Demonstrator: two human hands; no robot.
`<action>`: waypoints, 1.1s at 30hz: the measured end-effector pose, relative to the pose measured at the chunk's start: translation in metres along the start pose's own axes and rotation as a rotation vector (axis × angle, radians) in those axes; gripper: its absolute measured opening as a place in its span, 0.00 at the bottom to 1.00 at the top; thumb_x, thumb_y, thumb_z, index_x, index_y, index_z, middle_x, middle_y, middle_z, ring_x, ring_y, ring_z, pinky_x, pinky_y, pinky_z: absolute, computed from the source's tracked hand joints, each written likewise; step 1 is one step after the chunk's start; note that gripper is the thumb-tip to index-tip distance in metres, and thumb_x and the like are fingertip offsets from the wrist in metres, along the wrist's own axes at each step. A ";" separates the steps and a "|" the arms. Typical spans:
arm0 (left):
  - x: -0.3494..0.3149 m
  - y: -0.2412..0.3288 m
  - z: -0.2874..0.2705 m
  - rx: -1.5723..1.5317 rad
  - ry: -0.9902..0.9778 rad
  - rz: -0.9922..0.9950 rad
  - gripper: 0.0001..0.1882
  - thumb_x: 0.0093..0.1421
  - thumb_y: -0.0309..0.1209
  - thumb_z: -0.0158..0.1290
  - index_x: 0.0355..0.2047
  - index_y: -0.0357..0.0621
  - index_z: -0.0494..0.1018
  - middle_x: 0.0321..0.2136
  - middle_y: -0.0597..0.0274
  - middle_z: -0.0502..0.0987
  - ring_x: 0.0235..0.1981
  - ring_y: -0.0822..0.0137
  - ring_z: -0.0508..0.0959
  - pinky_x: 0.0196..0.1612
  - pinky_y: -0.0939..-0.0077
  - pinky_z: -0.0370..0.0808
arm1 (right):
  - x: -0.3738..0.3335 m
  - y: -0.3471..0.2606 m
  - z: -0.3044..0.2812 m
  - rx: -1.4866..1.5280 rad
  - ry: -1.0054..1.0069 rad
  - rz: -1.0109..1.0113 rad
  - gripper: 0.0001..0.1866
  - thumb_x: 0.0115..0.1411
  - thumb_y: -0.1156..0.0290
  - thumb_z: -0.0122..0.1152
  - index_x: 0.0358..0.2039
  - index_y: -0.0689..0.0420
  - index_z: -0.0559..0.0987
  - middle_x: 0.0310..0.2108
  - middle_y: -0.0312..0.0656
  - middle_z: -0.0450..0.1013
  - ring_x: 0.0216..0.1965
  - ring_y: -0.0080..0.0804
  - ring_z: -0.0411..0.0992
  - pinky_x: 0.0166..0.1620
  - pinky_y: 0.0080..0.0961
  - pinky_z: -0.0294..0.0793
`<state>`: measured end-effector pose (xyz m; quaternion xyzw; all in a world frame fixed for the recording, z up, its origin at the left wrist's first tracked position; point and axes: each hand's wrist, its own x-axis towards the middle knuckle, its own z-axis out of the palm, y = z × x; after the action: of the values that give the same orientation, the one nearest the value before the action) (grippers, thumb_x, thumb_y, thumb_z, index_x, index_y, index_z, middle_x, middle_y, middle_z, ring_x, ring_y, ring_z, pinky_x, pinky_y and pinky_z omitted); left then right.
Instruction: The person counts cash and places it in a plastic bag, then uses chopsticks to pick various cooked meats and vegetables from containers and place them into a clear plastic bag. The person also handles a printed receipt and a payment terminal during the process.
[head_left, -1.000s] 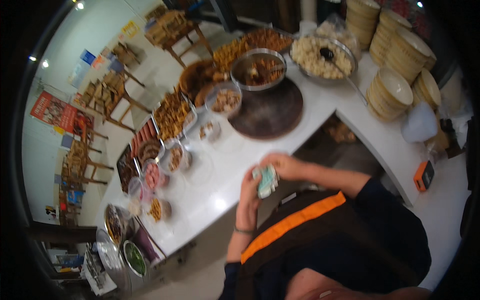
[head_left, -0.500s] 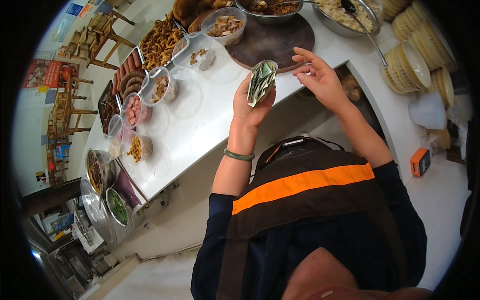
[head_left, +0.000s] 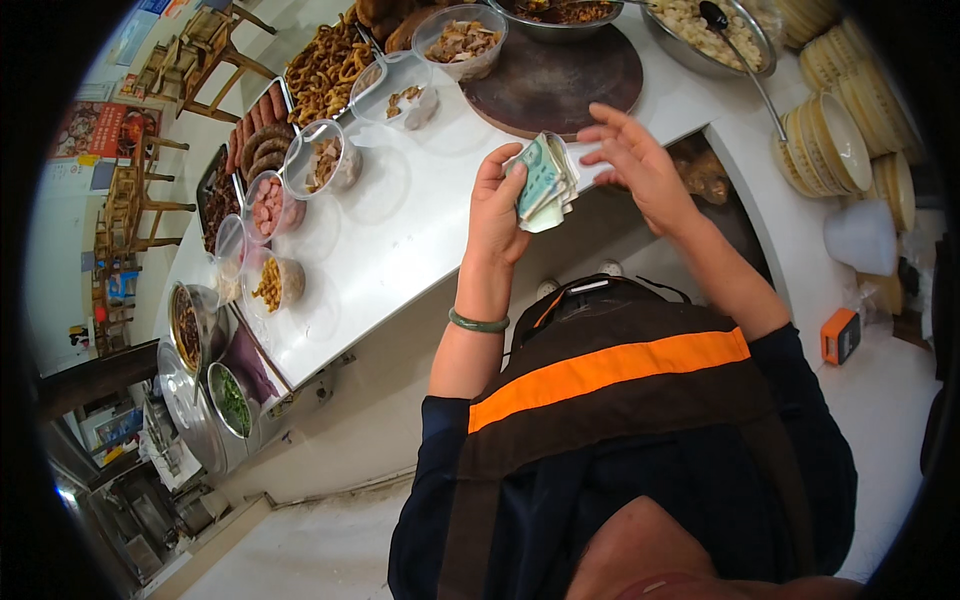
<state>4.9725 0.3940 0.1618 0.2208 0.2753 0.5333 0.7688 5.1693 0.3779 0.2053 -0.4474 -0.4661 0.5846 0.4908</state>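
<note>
A fanned wad of greenish banknotes (head_left: 544,184) is gripped in my left hand (head_left: 496,203), the thumb pressed on its face. A green bangle circles that wrist. Just to the right of the notes, my right hand (head_left: 637,165) is raised with its fingers apart, holding nothing. Both hands are above the front edge of the white counter (head_left: 400,265). Beyond them lies a round dark chopping board (head_left: 570,85).
Clear tubs of chopped meat, like the pink sausage tub (head_left: 270,205), line the counter's left. A steel bowl (head_left: 690,40) with a ladle stands at the back. Stacked bowls (head_left: 825,140), a white tub (head_left: 862,237) and an orange-black box (head_left: 840,336) are right.
My left hand has turned the banknotes so their faces show, with the thumb now over them. The right hand has stayed close by, its fingers shifted slightly.
</note>
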 end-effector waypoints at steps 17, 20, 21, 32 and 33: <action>0.041 -0.081 0.028 0.482 -0.025 0.035 0.22 0.56 0.18 0.53 0.51 0.35 0.64 0.46 0.57 0.70 0.46 0.67 0.72 0.52 0.72 0.69 | -0.028 0.052 -0.029 -0.201 0.420 -0.078 0.18 0.55 0.69 0.64 0.45 0.63 0.75 0.37 0.38 0.75 0.39 0.20 0.71 0.42 0.24 0.74; 0.038 -0.108 0.046 0.463 -0.107 0.030 0.19 0.56 0.17 0.52 0.48 0.36 0.64 0.43 0.59 0.71 0.44 0.69 0.72 0.50 0.72 0.70 | -0.049 0.056 -0.043 -0.097 0.479 -0.123 0.18 0.55 0.73 0.63 0.46 0.62 0.74 0.36 0.34 0.74 0.37 0.19 0.71 0.39 0.21 0.74; 0.037 -0.115 0.052 0.490 -0.145 0.021 0.20 0.56 0.16 0.52 0.49 0.37 0.64 0.43 0.59 0.71 0.44 0.69 0.72 0.50 0.73 0.70 | -0.053 0.058 -0.049 -0.104 0.552 -0.095 0.18 0.54 0.70 0.64 0.44 0.61 0.75 0.35 0.38 0.76 0.37 0.23 0.72 0.41 0.26 0.74; 0.039 -0.188 0.102 0.628 -0.380 -0.205 0.17 0.58 0.18 0.54 0.48 0.40 0.67 0.38 0.64 0.72 0.41 0.71 0.73 0.49 0.77 0.71 | -0.233 -0.097 -0.306 -0.668 1.532 -0.511 0.14 0.54 0.71 0.65 0.39 0.64 0.77 0.35 0.42 0.77 0.36 0.25 0.72 0.42 0.26 0.72; 0.043 -0.198 0.110 0.645 -0.387 -0.235 0.16 0.58 0.18 0.54 0.47 0.40 0.67 0.37 0.64 0.73 0.41 0.71 0.73 0.49 0.78 0.71 | -0.262 -0.127 -0.331 -0.712 1.680 -0.579 0.14 0.54 0.72 0.64 0.40 0.64 0.77 0.36 0.41 0.77 0.36 0.25 0.72 0.42 0.26 0.72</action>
<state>5.1949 0.3632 0.1113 0.5144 0.3024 0.2762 0.7535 5.5450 0.1642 0.2928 -0.7110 -0.2048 -0.2475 0.6255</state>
